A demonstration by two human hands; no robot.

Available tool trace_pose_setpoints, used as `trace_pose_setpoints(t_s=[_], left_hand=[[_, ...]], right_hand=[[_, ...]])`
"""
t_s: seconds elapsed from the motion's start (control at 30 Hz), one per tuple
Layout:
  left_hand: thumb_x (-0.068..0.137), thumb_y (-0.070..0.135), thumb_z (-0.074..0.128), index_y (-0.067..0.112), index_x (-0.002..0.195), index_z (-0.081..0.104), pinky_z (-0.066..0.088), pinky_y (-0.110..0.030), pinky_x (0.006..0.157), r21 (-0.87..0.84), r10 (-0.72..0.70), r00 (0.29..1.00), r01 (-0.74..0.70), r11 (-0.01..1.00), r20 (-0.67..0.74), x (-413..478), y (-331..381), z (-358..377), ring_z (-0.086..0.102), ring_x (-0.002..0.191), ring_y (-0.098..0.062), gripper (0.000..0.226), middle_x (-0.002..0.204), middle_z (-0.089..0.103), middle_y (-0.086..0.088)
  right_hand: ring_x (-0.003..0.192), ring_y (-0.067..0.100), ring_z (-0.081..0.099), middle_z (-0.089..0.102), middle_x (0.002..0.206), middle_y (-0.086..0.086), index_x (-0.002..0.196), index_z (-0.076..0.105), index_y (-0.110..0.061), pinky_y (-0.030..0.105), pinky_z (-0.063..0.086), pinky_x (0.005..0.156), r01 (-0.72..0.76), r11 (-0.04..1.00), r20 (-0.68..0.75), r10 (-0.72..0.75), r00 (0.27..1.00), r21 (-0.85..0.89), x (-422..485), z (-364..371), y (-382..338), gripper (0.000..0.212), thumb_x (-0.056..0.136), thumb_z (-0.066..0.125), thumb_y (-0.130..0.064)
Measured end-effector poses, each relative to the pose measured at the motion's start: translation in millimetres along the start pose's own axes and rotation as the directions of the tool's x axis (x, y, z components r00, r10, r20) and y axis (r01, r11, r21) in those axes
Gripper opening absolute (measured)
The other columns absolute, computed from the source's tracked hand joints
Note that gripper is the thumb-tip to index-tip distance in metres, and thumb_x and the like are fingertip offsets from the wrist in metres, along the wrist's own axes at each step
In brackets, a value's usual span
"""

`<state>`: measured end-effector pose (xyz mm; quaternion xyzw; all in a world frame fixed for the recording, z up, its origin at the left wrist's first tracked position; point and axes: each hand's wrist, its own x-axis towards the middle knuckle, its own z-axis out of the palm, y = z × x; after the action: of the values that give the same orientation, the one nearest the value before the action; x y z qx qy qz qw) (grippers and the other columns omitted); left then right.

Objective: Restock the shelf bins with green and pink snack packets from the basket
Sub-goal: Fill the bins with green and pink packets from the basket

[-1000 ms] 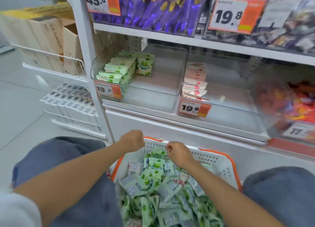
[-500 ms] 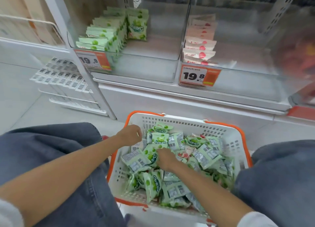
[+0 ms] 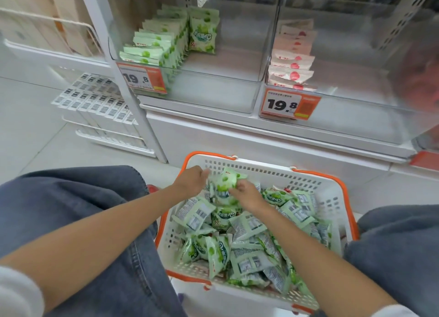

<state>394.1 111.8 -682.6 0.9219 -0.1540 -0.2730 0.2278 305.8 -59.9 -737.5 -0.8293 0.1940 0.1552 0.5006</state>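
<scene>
Together over the far corner of the basket (image 3: pixel 329 182), the left hand (image 3: pixel 191 182) and right hand (image 3: pixel 248 195) pinch a bunch of green packets (image 3: pixel 224 182), best squared into one upright stack before the lift to the part-filled green bin (image 3: pixel 213 95) above.

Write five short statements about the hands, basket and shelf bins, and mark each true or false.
1. The left hand and right hand hold a green packet over the basket. True.
2. Pink packets stand in the right bin, green stock in the left bin. True.
3. The left bin is packed full. False: its right side is bare.
4. The basket holds mostly pink packets. False: nearly all that show are green.
5. The right bin's price tag reads 45.8. False: it reads 19.8.
</scene>
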Motion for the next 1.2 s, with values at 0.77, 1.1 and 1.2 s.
trace_pose_setpoints(t_s=[0.77,1.1,1.2], left_hand=[[0.098,0.052,0.045,0.019,0.060,0.037,0.025,-0.036,0.054,-0.179,0.179,0.736,-0.379,0.908,-0.653,11,78,-119,0.040,0.053,-0.016,0.051,0.054,0.042,0.004],[0.100,0.057,0.033,0.018,0.061,0.036,0.026,-0.034,0.057,0.049,0.277,0.614,-0.362,0.931,-0.739,68,106,-237,0.041,0.059,-0.022,0.055,0.059,0.042,0.000],[0.101,0.055,0.026,0.013,0.078,0.053,0.039,-0.038,0.066,0.261,0.339,0.582,-0.216,0.941,-0.739,94,92,-273,0.053,0.077,-0.031,0.055,0.080,0.059,-0.011]], right_hand=[[0.091,0.021,0.071,0.074,0.097,0.011,0.100,0.067,-0.003,0.034,0.057,0.087,0.210,0.850,-0.025,-0.226,0.974,0.483,-14,-108,-186,0.013,0.089,0.067,-0.010],[0.065,0.012,0.070,0.070,0.088,0.011,0.086,0.063,-0.004,0.024,0.059,0.061,0.280,0.827,-0.221,-0.194,0.956,0.487,50,-139,-287,0.005,0.088,0.067,-0.002],[0.089,0.023,0.070,0.071,0.100,0.013,0.083,0.062,-0.008,0.040,0.058,0.085,0.277,0.851,-0.329,-0.132,0.935,0.447,96,-143,-308,0.010,0.084,0.071,-0.004]])
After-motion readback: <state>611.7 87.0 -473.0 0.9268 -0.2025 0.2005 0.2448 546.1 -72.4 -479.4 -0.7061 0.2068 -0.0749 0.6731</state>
